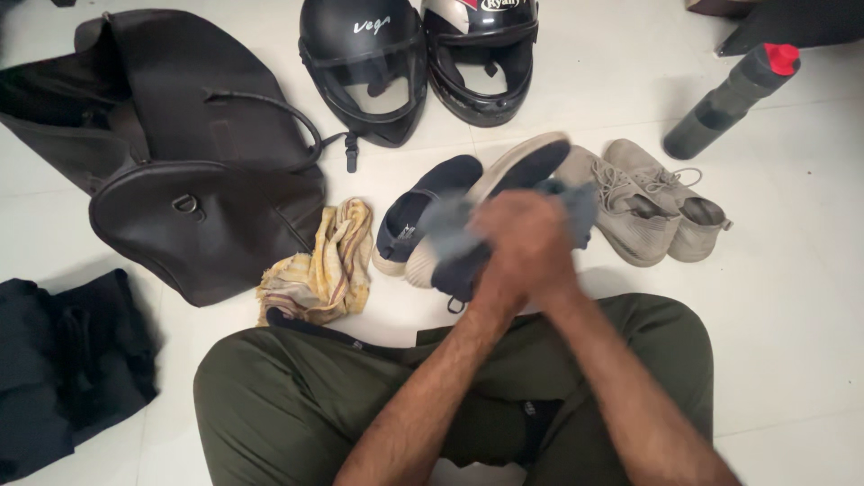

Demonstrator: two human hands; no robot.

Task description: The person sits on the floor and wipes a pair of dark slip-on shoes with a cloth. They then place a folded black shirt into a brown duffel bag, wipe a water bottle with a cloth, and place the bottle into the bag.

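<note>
Over the floor (pixel 792 297), before the knees: both hands (pixel 522 238) clasp a tilted navy shoe (pixel 504 180); individual grips blurred.
Axis: sole up, toe toward helmets (pixel 418 63).
Room: second shoe (pixel 423 211) left, grey pair (pixel 648 198) right.

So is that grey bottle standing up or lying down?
Lying down: the grey bottle rests on its side on the white floor, red cap pointing up-right.

The floor tiles (pixel 792 297) are showing a smooth, glossy white. The duffel bag (pixel 198 180) is looking like matt dark leather, the helmets (pixel 364 63) glossy hard plastic, the navy shoe (pixel 504 180) knit cloth, and the yellow rag (pixel 319 265) is lying soft and crumpled.
</note>
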